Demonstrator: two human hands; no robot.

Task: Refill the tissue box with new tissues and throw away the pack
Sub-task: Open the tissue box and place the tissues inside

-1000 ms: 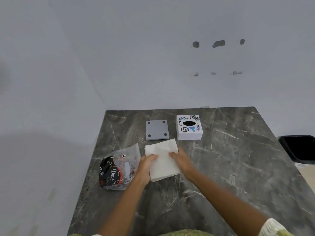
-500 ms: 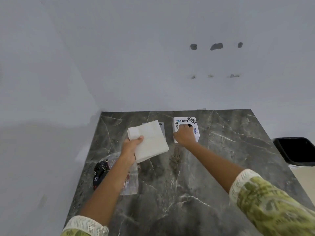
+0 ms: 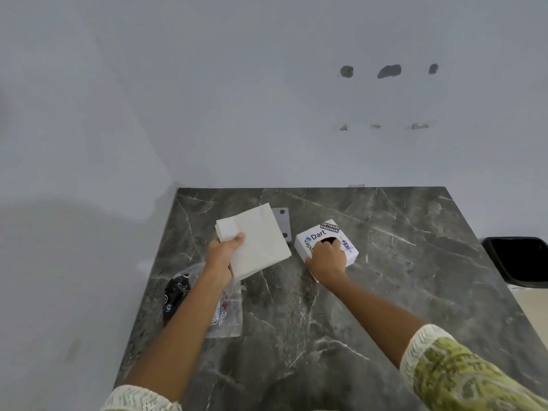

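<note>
The left hand [image 3: 223, 253] pinches a stack of tissues [image 3: 255, 243] above the table [image 3: 400, 277]. The right hand [image 3: 327, 260] grips the tilted tissue box [image 3: 321, 239], fingers curled into its opening.

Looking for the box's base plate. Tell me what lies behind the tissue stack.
A grey plate with dark corner dots shows at the right edge of the tissue stack, held by the left hand; the rest is covered.

Bare marble table [image 3: 415, 292] lies open right of tissue box [image 3: 314, 244].
</note>
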